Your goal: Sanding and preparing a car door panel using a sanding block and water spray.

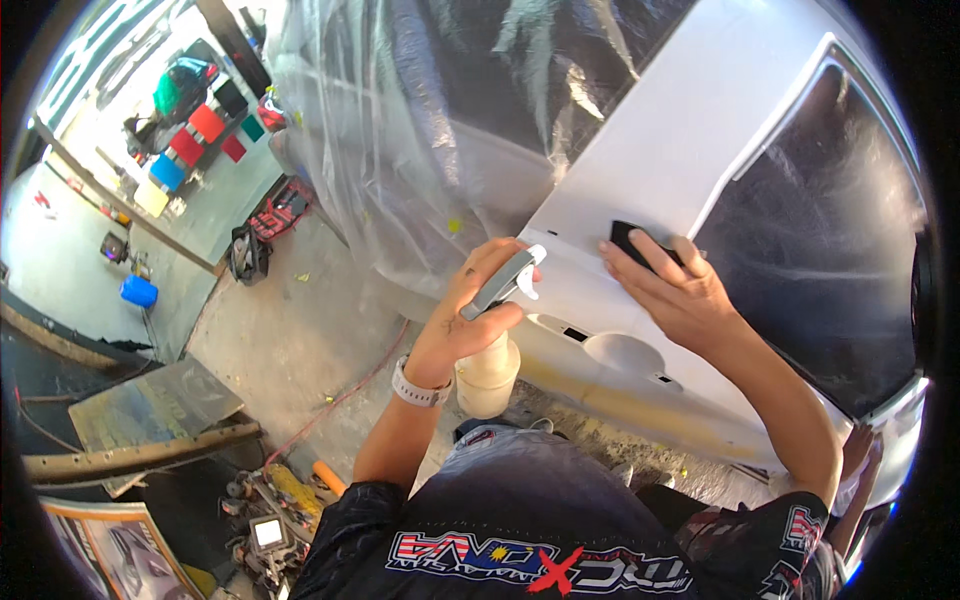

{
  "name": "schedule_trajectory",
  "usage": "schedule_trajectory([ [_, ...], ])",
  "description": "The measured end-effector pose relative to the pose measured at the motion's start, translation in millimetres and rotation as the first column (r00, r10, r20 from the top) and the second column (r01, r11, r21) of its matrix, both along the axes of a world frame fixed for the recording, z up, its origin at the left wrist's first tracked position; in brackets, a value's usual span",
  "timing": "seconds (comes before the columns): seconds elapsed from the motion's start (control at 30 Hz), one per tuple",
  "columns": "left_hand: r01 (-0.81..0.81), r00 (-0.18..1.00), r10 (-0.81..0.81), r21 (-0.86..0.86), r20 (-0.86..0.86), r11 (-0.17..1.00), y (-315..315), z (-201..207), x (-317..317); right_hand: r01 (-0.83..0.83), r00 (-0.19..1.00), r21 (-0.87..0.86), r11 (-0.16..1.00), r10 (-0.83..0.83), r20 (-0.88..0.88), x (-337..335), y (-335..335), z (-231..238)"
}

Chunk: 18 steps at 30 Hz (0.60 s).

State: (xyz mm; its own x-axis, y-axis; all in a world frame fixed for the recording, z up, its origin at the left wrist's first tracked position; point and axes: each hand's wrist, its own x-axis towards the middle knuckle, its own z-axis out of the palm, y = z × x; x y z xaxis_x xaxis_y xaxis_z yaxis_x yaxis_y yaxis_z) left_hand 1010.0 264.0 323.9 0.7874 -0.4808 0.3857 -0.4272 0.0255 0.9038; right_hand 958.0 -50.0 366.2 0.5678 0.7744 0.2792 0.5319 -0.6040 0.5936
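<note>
My left hand [468, 312] is wrapped round the neck of a spray bottle [488, 378] with a cloudy, cream-coloured body and a grey and white trigger head. The bottle is upright, beside the car's side panel. My right hand [685, 295] presses a black sanding block [626, 240] flat on the whitish-grey car body [575, 250], just below the window pillar. Its fingers cover much of the block. Below both hands is the door's handle recess [625, 352], with small dark slots. Yellowish patches show on the lower door.
Clear plastic sheeting [400, 130] drapes the car at the left; dark film covers the window [820, 230]. Another person's arms [858, 465] reach in at the far right. A red hose [345, 395] crosses the concrete floor. A cluttered cart [270, 525] stands lower left, a black bag [248, 255] farther off.
</note>
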Motion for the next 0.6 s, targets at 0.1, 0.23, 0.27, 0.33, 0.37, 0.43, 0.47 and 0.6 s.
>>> schedule_trajectory([
  [0.1,0.01,1.0,-0.01,0.018,0.0,1.0,5.9,-0.4,5.6,0.027,0.999,-0.069,0.997,-0.025,0.032,-3.5,-1.8,1.5],
  [0.23,0.005,1.0,-0.005,0.022,-0.001,1.0,4.2,5.4,1.1,0.051,0.996,-0.036,0.998,-0.048,0.069,-28.0,-35.9,-4.3],
  [0.27,0.0,1.0,0.0,0.02,-0.001,1.0,3.2,3.5,0.9,0.046,0.997,-0.039,0.998,-0.044,0.069,-26.8,-33.5,-3.1],
  [0.33,-0.011,0.997,0.006,0.064,0.075,0.998,1.4,-2.9,4.5,0.028,0.996,-0.046,0.999,-0.024,0.088,-20.6,-24.0,-1.2],
  [0.37,-0.011,0.997,0.006,0.065,0.079,0.998,3.2,-4.4,7.2,0.011,0.995,-0.061,0.998,-0.005,0.096,-12.2,-13.3,-0.5],
  [0.43,0.049,0.999,-0.05,0.04,0.021,0.998,10.8,-7.8,9.9,0.003,0.995,-0.113,0.994,0.009,0.101,9.2,16.9,0.8],
  [0.47,0.05,0.998,-0.051,0.041,0.024,0.998,12.8,-11.7,12.1,0.011,0.995,-0.172,0.985,0.007,0.104,17.8,30.1,2.3],
  [0.6,0.108,0.994,-0.107,-0.064,0.021,0.992,17.9,-35.1,17.2,-0.005,0.99,-0.202,0.979,0.033,0.135,51.9,67.1,2.7],
])
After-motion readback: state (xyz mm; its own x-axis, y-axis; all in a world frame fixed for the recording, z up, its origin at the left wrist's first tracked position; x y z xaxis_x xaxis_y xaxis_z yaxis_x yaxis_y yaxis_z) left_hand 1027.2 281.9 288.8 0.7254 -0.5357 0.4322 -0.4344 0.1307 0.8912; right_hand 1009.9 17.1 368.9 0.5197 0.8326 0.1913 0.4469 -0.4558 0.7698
